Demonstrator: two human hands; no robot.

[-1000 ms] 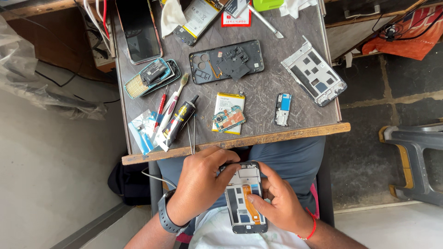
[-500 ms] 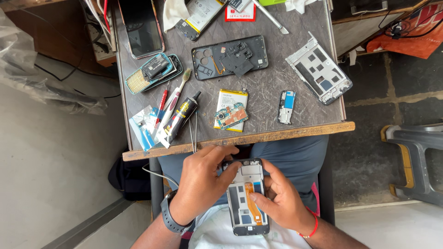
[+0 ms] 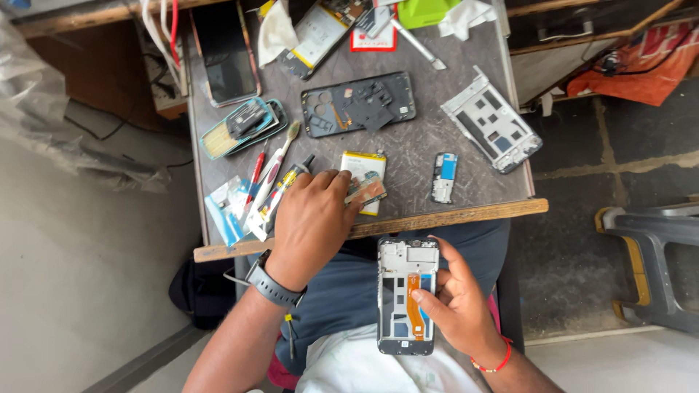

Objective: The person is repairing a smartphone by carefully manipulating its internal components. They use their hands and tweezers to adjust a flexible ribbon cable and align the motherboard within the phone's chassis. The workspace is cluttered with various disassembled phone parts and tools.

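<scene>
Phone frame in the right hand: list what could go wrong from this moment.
1. The right hand holds the open phone frame alone over the lap, off the table; it could slip and fall.
2. Its thumb rests on the exposed orange flex cable, which might crease or tear.
3. The left hand reaches to the small circuit board near the table edge and could knock it off.

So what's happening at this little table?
A person sits at a small grey table strewn with opened phone parts. The right hand holds a phone frame with an orange ribbon cable over the lap. The left hand reaches onto the table, fingers on a small circuit board lying over a battery.
</scene>
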